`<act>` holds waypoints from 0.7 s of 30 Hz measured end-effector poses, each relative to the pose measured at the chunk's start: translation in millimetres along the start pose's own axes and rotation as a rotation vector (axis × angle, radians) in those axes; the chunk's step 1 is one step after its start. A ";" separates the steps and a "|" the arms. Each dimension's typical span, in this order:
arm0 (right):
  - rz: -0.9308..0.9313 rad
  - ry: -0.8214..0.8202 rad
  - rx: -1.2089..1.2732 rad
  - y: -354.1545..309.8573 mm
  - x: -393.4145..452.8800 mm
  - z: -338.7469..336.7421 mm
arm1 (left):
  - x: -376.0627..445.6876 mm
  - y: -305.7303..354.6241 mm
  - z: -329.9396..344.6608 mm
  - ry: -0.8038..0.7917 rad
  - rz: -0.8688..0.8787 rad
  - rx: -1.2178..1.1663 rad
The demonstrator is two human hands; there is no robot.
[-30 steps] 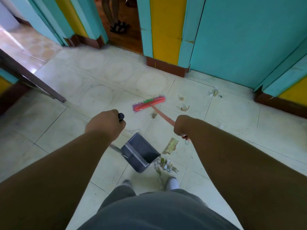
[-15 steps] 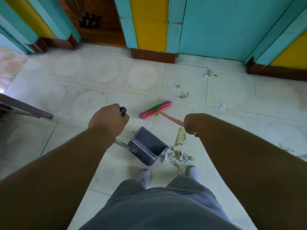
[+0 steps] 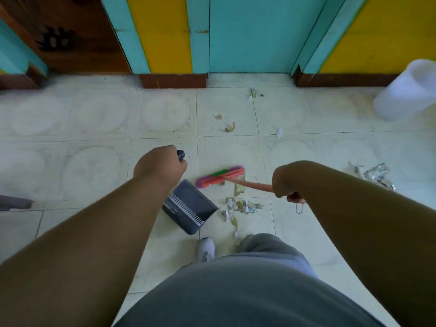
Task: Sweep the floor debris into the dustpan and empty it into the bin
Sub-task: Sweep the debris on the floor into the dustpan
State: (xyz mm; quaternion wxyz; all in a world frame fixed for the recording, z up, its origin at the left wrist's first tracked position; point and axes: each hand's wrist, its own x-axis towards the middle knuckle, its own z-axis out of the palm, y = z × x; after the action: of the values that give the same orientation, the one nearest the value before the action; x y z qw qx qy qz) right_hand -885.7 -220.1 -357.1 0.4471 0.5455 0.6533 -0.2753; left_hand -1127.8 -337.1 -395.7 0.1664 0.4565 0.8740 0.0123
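Pale floor tiles (image 3: 94, 128) fill the view, bounded at twelve o'clock by teal and yellow wall panels (image 3: 247, 34) with a brown skirting.

Farthest left of the working things, the left hand (image 3: 159, 165) is wrapped tight round the dark knob-ended handle (image 3: 181, 155) of the grey dustpan (image 3: 191, 206). The pan rests on the floor just below that fist, its mouth opening toward four o'clock. No debris shows inside it that I can make out.

Next comes the broom head (image 3: 220, 177), pink with green and purple bristles, lying roughly level from nine to three o'clock, just beyond the pan's far corner. Its pink shaft (image 3: 252, 185) runs down toward four o'clock into the right hand (image 3: 286, 181), which is clenched round it.

Main debris pile (image 3: 243, 206), scraps of paper and peel, sits just beside the pan's mouth at its three o'clock, on the near side of the broom head. So I judge the coming stroke is a short pull toward seven o'clock, the right hand doing the work while the left steadies the pan.

More scraps (image 3: 230, 127) lie toward twelve o'clock, and crumpled foil (image 3: 377, 173) well off at three. Farthest right stands a blurred white bin (image 3: 408, 90) at two o'clock; what it holds cannot be seen.
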 end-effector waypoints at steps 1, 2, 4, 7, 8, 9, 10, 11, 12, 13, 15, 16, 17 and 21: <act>0.015 -0.022 0.030 2.9 -1.5 -2.5 | 3.8 0.9 -2.4 0.000 0.006 0.003; 0.039 -0.040 0.055 6.2 -4.0 -6.0 | 8.3 2.9 -4.2 0.001 0.014 0.003; 0.083 -0.059 0.101 13.8 -7.6 -15.1 | 15.5 9.3 -6.3 -0.008 0.039 0.007; 0.107 -0.059 0.197 23.6 -15.2 -30.3 | 20.0 21.5 -8.3 -0.027 0.072 0.021; 0.086 -0.017 0.196 27.2 -17.1 -34.9 | 20.8 24.9 -8.5 -0.022 0.085 0.028; 0.066 0.019 0.176 31.7 -17.2 -39.2 | 21.5 27.6 -8.7 -0.013 0.100 0.035; 0.061 0.034 0.170 35.8 -18.0 -42.2 | 22.9 29.9 -9.1 -0.002 0.114 0.042; 0.083 0.019 0.211 40.2 -17.3 -43.7 | 24.6 32.2 -10.0 0.010 0.123 0.052; 0.115 -0.006 0.252 45.0 -16.0 -43.9 | 27.0 34.4 -10.9 0.017 0.125 0.060; 0.129 -0.004 0.278 48.9 -13.2 -44.7 | 29.4 37.2 -12.1 0.019 0.123 0.065; 0.132 0.035 0.330 56.5 -8.9 -45.0 | 34.1 44.4 -14.8 0.024 0.122 0.070; 0.119 0.045 0.351 59.7 -6.4 -45.9 | 36.1 49.4 -16.4 0.031 0.124 0.072; 0.108 0.055 0.385 64.0 -1.9 -46.9 | 38.3 54.7 -18.1 0.041 0.128 0.075; 0.115 0.118 0.456 81.8 23.2 -54.4 | 53.0 78.5 -23.1 0.070 0.146 0.082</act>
State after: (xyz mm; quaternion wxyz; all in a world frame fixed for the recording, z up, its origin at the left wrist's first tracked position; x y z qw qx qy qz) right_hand -822.8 -142.5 -342.8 0.2884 0.6838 0.5671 -0.3574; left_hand -1100.5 -245.8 -375.1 0.1157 0.5246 0.8435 0.0043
